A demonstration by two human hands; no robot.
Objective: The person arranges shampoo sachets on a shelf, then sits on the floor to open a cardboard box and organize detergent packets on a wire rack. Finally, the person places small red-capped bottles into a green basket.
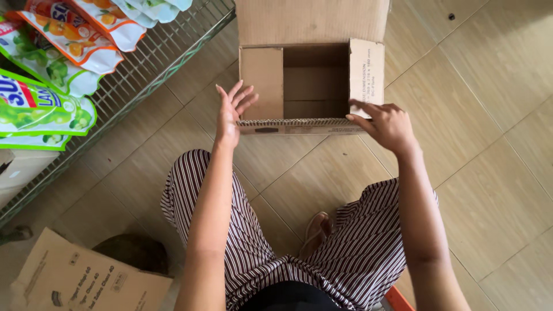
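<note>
An open cardboard box [311, 80] is seen on the tiled floor [478, 86], in front of the person's knees, and its inside is empty. The four flaps are folded outward. The right hand [387, 124] is laid on the near right corner of the box, with the fingers [364, 108] slightly curled over the edge of the right flap; nothing else is held. The left hand [231, 112] is kept flat and open just beside the near left corner, its fingers stretched and touching the left flap. Striped trousers [253, 247] are worn by the person. To the left, a wire shelf [144, 63] is placed, with colourful refill pouches [46, 75] lying on it. Another flattened carton [75, 279] is seen at the lower left.
</note>
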